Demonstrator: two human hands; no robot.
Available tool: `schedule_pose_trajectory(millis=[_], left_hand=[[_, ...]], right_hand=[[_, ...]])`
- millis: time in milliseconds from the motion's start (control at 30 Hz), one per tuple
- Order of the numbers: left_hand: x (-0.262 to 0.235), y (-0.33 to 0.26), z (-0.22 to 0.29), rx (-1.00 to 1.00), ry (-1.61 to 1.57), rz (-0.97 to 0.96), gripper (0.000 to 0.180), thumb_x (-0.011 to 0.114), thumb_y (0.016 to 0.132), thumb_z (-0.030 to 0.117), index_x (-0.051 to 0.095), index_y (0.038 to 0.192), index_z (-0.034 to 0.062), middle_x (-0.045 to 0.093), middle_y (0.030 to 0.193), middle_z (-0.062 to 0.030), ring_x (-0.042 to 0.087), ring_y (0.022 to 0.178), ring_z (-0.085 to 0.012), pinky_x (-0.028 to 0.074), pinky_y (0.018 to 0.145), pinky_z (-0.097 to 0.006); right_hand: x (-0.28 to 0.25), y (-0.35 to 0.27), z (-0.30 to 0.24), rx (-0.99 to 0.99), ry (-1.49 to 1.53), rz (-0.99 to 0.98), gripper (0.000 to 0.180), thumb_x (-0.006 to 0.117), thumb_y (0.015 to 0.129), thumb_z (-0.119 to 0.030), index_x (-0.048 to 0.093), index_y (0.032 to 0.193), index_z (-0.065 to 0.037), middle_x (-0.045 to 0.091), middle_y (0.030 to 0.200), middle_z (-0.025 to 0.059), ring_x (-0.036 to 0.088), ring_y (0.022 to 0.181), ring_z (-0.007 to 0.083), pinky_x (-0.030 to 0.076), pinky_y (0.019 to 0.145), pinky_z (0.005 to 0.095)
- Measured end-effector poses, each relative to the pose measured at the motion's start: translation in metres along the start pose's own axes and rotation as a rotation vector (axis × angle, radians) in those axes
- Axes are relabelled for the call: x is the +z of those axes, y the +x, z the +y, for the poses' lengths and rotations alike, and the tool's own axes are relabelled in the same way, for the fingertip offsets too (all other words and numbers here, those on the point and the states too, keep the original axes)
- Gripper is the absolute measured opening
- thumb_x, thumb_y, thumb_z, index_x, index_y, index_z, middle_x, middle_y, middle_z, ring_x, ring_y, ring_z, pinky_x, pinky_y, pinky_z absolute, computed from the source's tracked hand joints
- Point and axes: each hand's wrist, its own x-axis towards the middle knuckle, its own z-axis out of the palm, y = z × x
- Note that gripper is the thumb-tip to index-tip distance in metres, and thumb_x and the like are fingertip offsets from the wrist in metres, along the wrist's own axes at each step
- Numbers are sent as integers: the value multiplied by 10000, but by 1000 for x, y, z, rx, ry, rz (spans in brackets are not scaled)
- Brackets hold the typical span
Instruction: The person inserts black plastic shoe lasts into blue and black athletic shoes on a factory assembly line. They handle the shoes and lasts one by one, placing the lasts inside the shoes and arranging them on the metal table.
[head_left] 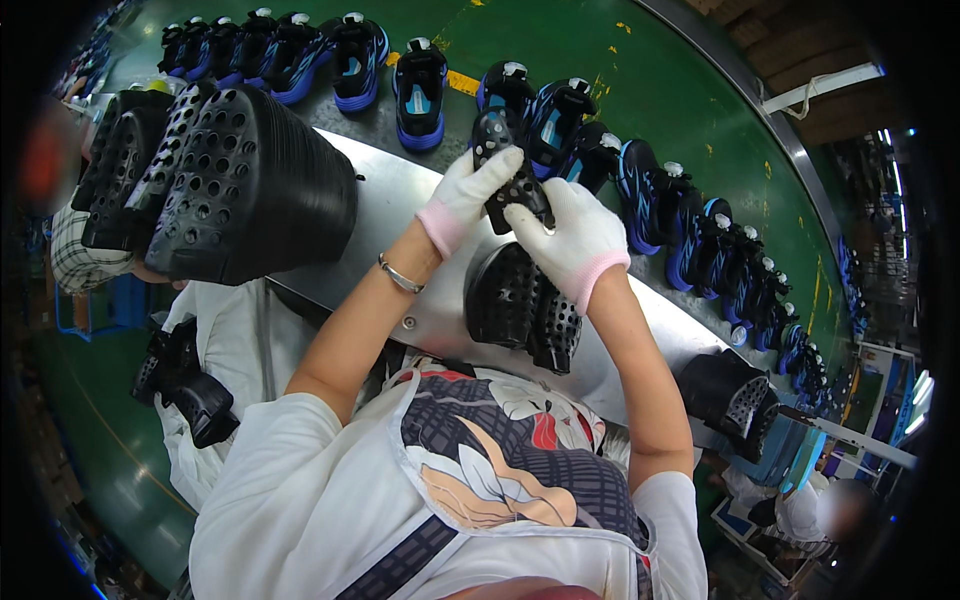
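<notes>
a black perforated insert (pixel 522 192) is held over the steel counter (pixel 395 185), by its far edge, pinched between thumb and fingers of the left hand (pixel 468 198) and right hand (pixel 576 236); nested black pieces (pixel 503 300) sit toward the near edge, sneakers (pixel 420 95) beyond the far one.

At lower left, a dull green floor (pixel 110 400), with a blue frame (pixel 123 298) above. Across the middle, slanting down to the right, a smooth silver metal bench (pixel 340 150). Beyond it, a broad green surface (pixel 560 40) with worn yellow marks (pixel 462 82), edged by a grey metal rail (pixel 800 155). At upper right, a white bar (pixel 840 82) against dim brown shapes, too dark to identify. At far right, bright white strip lights (pixel 922 388).
</notes>
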Motion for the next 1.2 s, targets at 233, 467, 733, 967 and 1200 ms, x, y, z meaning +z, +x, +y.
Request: schedule_pose_trajectory(millis=[233, 467, 733, 967, 1200], left_hand=[[-18, 12, 12, -205, -26, 161, 465, 686, 856, 409, 591, 1083, 14, 630, 975, -65, 629, 842, -140, 522, 747, -282], [-42, 37, -6, 456, 1166, 134, 304, 661, 803, 254, 650, 1002, 25, 585, 1068, -144, 580, 985, -337, 486, 869, -397], [-31, 52, -25, 339, 1352, 205, 198, 636, 836, 238, 638, 904, 52, 581, 969, -123, 578, 944, -334, 485, 812, -431], [-38, 55, -19, 197, 1433, 158, 246, 632, 836, 242, 632, 1011, 69, 619, 1014, -128, 595, 926, -369, 490, 804, -442], [-35, 84, -1, -394, 1455, 104, 354, 633, 813, 363, 677, 1045, 100, 662, 1055, -182, 608, 994, -380, 500, 854, -421]], right_hand=[[1, 34, 8, 28, 129, -103, 422, 557, 831, -450, 622, 848, -34, 651, 814, 204, 635, 813, 375, 492, 719, 447], [-31, 88, 37, 96, 127, -265, 536, 558, 797, -483, 658, 820, 43, 621, 685, 166, 619, 643, 250, 486, 640, 353], [-46, 146, 15, 185, -54, -486, 478, 581, 763, -423, 661, 809, 46, 562, 646, 120, 537, 513, 227, 442, 502, 351], [20, 165, -15, 138, -376, -346, 477, 510, 856, -432, 692, 1002, -16, 664, 1018, 224, 647, 955, 354, 517, 834, 402], [56, 190, -6, 110, -492, -324, 406, 492, 925, -405, 693, 1052, -76, 681, 1049, 155, 650, 980, 331, 521, 834, 418]])
